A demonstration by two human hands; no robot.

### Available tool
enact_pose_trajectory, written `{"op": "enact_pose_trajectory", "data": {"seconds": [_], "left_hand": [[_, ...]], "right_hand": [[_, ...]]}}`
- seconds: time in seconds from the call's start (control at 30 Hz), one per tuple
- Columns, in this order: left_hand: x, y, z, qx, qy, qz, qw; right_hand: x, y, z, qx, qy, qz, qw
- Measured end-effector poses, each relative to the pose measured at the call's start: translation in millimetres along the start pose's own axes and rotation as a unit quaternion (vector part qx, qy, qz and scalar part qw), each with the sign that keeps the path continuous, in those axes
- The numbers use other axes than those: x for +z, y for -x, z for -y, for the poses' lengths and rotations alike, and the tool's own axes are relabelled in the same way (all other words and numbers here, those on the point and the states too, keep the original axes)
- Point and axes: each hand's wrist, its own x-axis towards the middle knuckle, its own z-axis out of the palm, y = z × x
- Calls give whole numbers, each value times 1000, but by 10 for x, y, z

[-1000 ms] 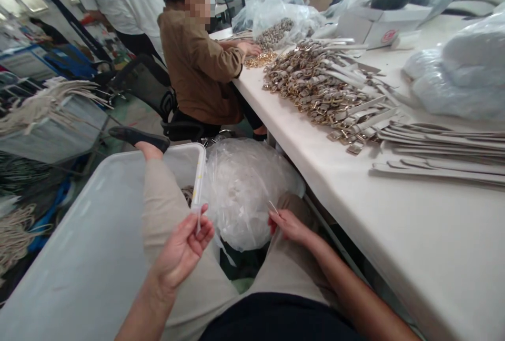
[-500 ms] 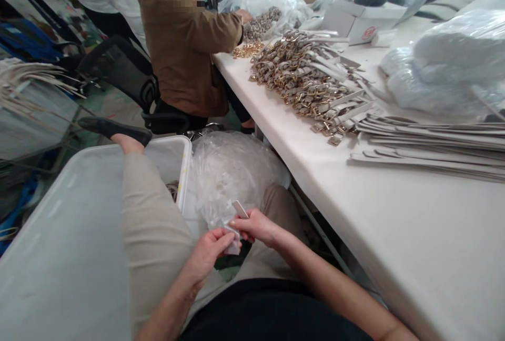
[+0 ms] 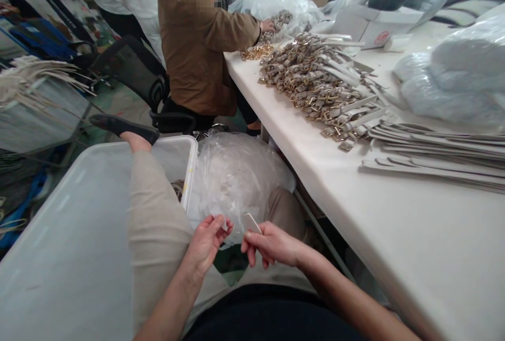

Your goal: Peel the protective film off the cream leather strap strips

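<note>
My left hand [image 3: 209, 241] is closed in a pinch on a small whitish piece [image 3: 224, 223], mostly hidden by the fingers; its kind is unclear. Just to its right, my right hand [image 3: 272, 243] grips a flat light strip [image 3: 251, 222] between thumb and fingers, its rounded end pointing up and left. A narrow gap separates the hands. Both are over my lap, in front of a large clear plastic bag [image 3: 240, 172] filled with pale pieces.
On my right, a white-covered table [image 3: 394, 236] bears a heap of buckled straps [image 3: 315, 80], stacked long strips [image 3: 437, 164] and plastic-wrapped bundles [image 3: 465, 75]. A white bin [image 3: 71, 230] stands left, under my outstretched leg. A co-worker in brown [image 3: 197, 57] sits at the table's far end.
My hands came together over my lap, then parted slightly. The right hand's strip now points up and left. The co-worker's hand reached farther into the pile of small pieces.
</note>
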Motion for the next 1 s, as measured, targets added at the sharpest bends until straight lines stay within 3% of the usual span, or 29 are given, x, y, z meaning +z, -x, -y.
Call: {"op": "enact_pose_trajectory", "data": {"seconds": [0.1, 0.23, 0.33, 0.5, 0.77, 1.0], "left_hand": [[58, -27, -1, -4, 48, -10, 999], [85, -16, 24, -6, 43, 5, 999], [73, 7, 40, -3, 29, 9, 1000], [66, 43, 68, -3, 12, 11, 1000], [50, 84, 107, -3, -14, 51, 999], [40, 186, 229, -59, -77, 121, 988]], "right_hand": [[152, 37, -41, 21, -5, 35, 999], [262, -27, -26, 30, 0, 7, 1000], [268, -52, -12, 28, 6, 6, 1000], [255, -60, -67, 42, -28, 63, 997], [175, -153, -251, 8, -97, 115, 989], [198, -214, -211, 21, -75, 126, 989]]}}
